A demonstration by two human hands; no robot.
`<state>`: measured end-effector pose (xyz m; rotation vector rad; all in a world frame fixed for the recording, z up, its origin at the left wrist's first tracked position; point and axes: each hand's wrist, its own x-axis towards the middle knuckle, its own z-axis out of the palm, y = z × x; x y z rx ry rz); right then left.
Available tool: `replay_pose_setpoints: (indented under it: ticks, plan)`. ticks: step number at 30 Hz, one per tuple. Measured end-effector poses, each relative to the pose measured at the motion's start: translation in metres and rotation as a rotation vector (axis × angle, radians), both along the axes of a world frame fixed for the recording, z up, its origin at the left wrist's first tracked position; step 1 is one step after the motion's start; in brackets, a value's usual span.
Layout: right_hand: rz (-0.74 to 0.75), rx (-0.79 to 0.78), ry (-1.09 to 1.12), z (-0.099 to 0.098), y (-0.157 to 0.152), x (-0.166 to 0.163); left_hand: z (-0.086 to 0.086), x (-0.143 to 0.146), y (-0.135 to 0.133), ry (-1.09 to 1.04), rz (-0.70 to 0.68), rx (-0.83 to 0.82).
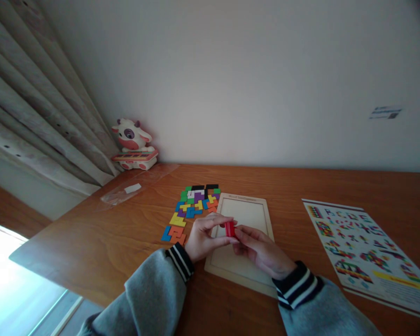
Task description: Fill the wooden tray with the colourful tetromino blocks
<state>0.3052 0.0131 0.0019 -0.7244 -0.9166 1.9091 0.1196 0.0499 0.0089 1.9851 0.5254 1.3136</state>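
Observation:
Several red puzzle pieces [230, 228] are held together in a small stack above the wooden puzzle board [245, 212]. My left hand [208, 235] pinches the stack between thumb and fingers from the left. From the right, my right hand [261, 247] grips the same stack with its fingertips. The board is a pale tray with a raised rim, and its inside looks bare where my hands do not cover it. Left of the board lie many coloured puzzle pieces [190, 212], flat on the table in blue, yellow, orange, green, purple, white and black.
A printed pattern sheet [367, 252] lies on the wooden table [126, 242] at the right. Behind on the left are a clear plastic bag [117, 197] and a toy cow [133, 142] with a keyboard. A curtain [38, 102] hangs at the left, and a wall rises behind.

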Motion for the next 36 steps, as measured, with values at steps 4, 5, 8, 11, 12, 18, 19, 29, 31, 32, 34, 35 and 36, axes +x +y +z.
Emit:
replay_pose_setpoints:
  ticks: [4, 5, 8, 11, 12, 18, 19, 29, 31, 32, 34, 35, 36]
  plan:
    - [0.003, -0.026, -0.004, 0.003, -0.001, 0.000, 0.000, -0.001, 0.000, -0.028, -0.015, -0.057]
    - [0.001, -0.029, -0.012, 0.004, -0.002, 0.000, -0.002, 0.000, 0.001, -0.029, -0.023, -0.075]
    - [-0.055, -0.006, -0.054, 0.004, -0.001, 0.000, -0.008, 0.001, 0.002, -0.031, -0.049, -0.193]
    - [-0.151, 0.023, -0.098, 0.002, 0.001, 0.001, -0.013, 0.003, 0.003, -0.048, -0.061, -0.342]
    - [-0.173, 0.036, -0.121, 0.002, 0.002, 0.001, -0.013, 0.003, 0.003, -0.045, -0.057, -0.359]
    - [-0.323, 0.421, -0.605, -0.001, 0.003, 0.005, 0.000, -0.007, 0.005, 0.308, 0.140, 0.017]
    - [-0.358, 0.491, -0.701, -0.002, 0.003, 0.006, 0.002, -0.009, 0.006, 0.373, 0.160, 0.102]
    - [-0.412, 0.829, -1.245, -0.013, 0.003, 0.008, -0.007, -0.013, 0.013, 0.604, 0.177, 0.297]
    - [-0.387, 0.846, -1.300, -0.012, 0.003, 0.008, -0.006, -0.013, 0.013, 0.622, 0.176, 0.290]
    - [-0.377, 0.850, -1.318, -0.011, 0.003, 0.008, -0.006, -0.012, 0.013, 0.628, 0.168, 0.286]
    - [-0.368, 0.859, -1.344, -0.010, 0.002, 0.008, -0.004, -0.012, 0.012, 0.639, 0.154, 0.281]
    - [-0.366, 0.863, -1.353, -0.009, 0.002, 0.008, -0.004, -0.011, 0.011, 0.642, 0.152, 0.278]
    - [-0.366, 0.867, -1.362, -0.008, 0.002, 0.008, -0.003, -0.011, 0.011, 0.647, 0.153, 0.276]
